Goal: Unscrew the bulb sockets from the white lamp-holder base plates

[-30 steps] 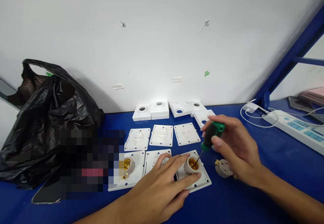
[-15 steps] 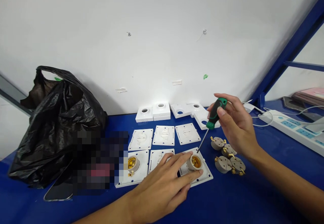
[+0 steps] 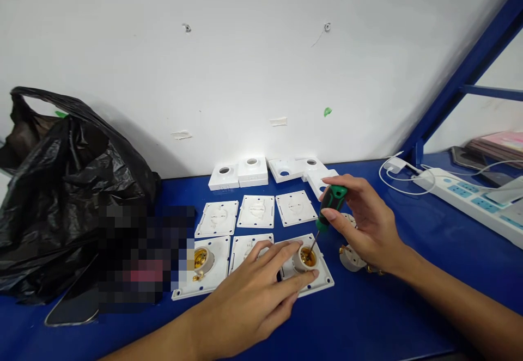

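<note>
My right hand (image 3: pixel 368 225) is closed around the green and black handle of a screwdriver (image 3: pixel 334 200). Its thin shaft slants down, and the tip reaches into the brass-lined opening of a lamp socket (image 3: pixel 301 264). That socket sits on a square white base plate (image 3: pixel 322 278), which lies tilted on the blue table. My left hand (image 3: pixel 261 290) holds the socket from the left, with fingers on both sides of it. Left of this hand, a second socket (image 3: pixel 207 262) rests on another white plate (image 3: pixel 220 249). A third plate (image 3: pixel 239 246) is partly hidden behind my left hand.
Three white plates (image 3: pixel 256 212) lie in a row behind. White covers (image 3: pixel 252 173) with round holes stand along the wall. Loose sockets (image 3: pixel 350 260) are partly hidden by my right hand. A power strip (image 3: pixel 466 192) lies right, a black plastic bag (image 3: pixel 81 187) left.
The screwdriver's tip has moved from the plate behind the socket into the socket's opening. My right hand has come left and lower with it. My left hand stays on the socket; the view has shifted slightly.
</note>
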Demonstrator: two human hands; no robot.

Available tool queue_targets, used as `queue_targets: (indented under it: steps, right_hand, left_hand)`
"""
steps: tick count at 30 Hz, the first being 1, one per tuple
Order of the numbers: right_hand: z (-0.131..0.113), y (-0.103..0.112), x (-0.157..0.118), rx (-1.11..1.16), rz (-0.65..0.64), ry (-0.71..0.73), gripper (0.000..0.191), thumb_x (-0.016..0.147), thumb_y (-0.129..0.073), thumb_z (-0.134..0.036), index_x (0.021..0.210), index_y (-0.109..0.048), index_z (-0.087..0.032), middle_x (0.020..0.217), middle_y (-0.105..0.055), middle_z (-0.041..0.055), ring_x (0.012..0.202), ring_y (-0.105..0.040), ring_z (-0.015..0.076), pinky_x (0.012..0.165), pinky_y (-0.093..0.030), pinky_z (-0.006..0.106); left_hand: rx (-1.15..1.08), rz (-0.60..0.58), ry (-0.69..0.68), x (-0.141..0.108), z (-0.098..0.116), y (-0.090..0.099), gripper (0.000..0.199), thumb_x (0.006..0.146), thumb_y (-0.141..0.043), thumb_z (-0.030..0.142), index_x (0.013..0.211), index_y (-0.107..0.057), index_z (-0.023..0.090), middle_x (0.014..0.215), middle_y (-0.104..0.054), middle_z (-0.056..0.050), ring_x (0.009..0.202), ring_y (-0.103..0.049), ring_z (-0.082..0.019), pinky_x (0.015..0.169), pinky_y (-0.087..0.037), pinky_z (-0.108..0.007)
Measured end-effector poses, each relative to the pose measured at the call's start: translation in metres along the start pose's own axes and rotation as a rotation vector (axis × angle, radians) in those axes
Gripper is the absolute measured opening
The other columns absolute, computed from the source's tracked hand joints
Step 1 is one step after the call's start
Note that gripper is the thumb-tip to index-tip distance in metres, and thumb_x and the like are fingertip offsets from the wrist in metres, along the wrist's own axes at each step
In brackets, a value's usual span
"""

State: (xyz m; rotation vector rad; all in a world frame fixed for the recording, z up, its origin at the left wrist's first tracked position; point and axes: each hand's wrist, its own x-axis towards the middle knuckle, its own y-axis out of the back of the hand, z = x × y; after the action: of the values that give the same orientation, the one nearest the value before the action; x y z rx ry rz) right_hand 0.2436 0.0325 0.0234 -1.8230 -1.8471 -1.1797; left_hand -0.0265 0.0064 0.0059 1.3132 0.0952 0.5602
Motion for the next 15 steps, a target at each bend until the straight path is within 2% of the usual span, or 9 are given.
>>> queue_targets:
  steps: [8, 15]
  right_hand:
    - [0.0016, 0.0023, -0.0021, -0.031, -0.022, 0.029, 0.044, 0.105, -0.069, -0.024, 0.147, -0.061, -0.032, 0.121, -0.071, 0.006, 0.099, -0.07, 0.0216, 0.084, -0.061, 0.038]
    - [0.0023, 0.0013, -0.0043, 0.013, 0.005, 0.107, 0.051, 0.102, -0.073, -0.017, 0.149, -0.06, -0.033, 0.119, -0.07, 0.0046, 0.099, -0.068, 0.0212, 0.082, -0.06, 0.038]
  left_hand:
    - [0.001, -0.011, -0.001, -0.0006, 0.0002, 0.0009, 0.05, 0.109, -0.057, 0.011, 0.156, -0.058, 0.027, 0.165, -0.051, -0.017, 0.145, -0.059, -0.035, 0.122, -0.047, -0.064]
    - [0.004, -0.001, -0.012, -0.0012, -0.0006, 0.0002, 0.049, 0.109, -0.057, 0.011, 0.156, -0.058, 0.026, 0.164, -0.051, -0.018, 0.147, -0.057, -0.036, 0.123, -0.046, -0.062]
